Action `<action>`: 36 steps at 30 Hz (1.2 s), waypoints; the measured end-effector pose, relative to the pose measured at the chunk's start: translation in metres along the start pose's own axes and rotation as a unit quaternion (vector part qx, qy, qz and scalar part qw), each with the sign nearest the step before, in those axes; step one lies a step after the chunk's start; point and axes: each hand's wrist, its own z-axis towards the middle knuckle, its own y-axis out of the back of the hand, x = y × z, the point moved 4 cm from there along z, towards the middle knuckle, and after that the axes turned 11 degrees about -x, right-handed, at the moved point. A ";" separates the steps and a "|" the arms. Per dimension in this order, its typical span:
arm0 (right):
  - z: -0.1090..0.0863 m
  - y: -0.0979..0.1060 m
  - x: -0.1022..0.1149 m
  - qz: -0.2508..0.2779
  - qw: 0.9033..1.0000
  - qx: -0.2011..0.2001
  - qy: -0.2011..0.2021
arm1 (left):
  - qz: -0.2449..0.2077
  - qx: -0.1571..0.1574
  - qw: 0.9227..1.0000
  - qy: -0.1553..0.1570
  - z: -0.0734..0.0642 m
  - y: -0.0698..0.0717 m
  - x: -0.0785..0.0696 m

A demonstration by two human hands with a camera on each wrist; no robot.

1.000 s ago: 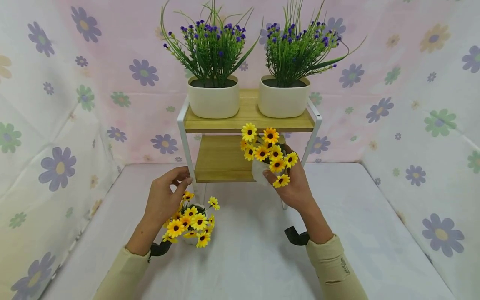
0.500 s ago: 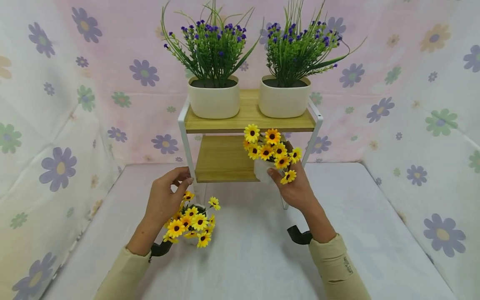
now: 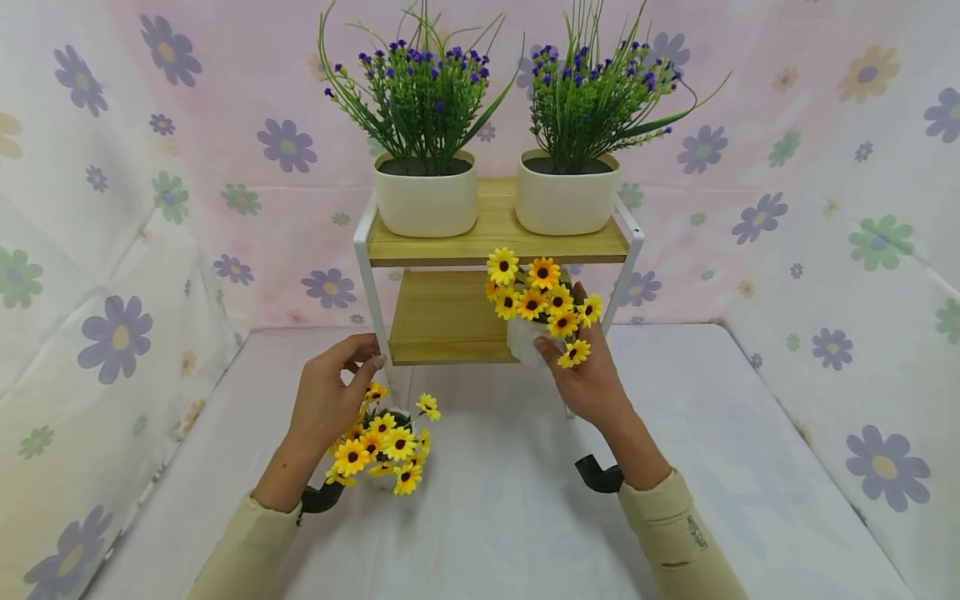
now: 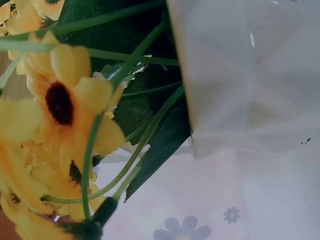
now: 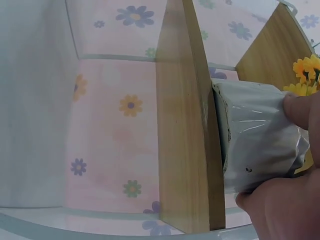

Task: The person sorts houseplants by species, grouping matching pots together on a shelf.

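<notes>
we record a flower-printed cloth backdrop [image 3: 292, 225] round a white-covered tabletop [image 3: 487, 517]; on it stands a two-tier shelf [image 3: 495, 212] with wooden boards and a white frame; its upper board bears two cream planters, the left planter [image 3: 426, 207] and the right planter [image 3: 566, 202], both with grass and purple flowers; we find the right hand [image 3: 588, 379] holding a white pot [image 5: 260, 130] of yellow daisies at the front edge of the lower board [image 3: 450, 325]; whether pot and board touch we cannot tell; we find the left hand [image 3: 330, 392] pinching the shelf's left front leg [image 3: 371, 296]; near that hand, a second pot of yellow daisies [image 3: 397, 443] sits on the tabletop.
</notes>
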 end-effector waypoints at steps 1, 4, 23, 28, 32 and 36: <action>-0.001 0.000 0.001 -0.006 1.000 -0.004 0.006 | -0.001 0.000 1.000 0.000 0.000 0.000 0.000; -0.004 0.001 0.003 -0.034 0.999 -0.012 0.028 | -0.002 0.001 1.000 0.000 0.000 0.000 0.001; -0.044 0.014 0.018 -0.152 0.988 -0.014 0.036 | -0.001 0.001 1.000 0.001 0.000 0.000 0.002; -0.058 0.015 0.018 -0.158 0.986 -0.025 0.051 | 0.004 0.000 1.000 0.000 0.000 0.001 0.002; -0.070 0.013 0.019 -0.165 0.985 -0.030 0.050 | 0.002 0.000 1.000 0.004 0.000 0.001 0.002; -0.082 0.006 0.020 -0.161 0.985 -0.027 0.046 | -0.002 0.004 1.000 0.005 0.000 0.001 0.001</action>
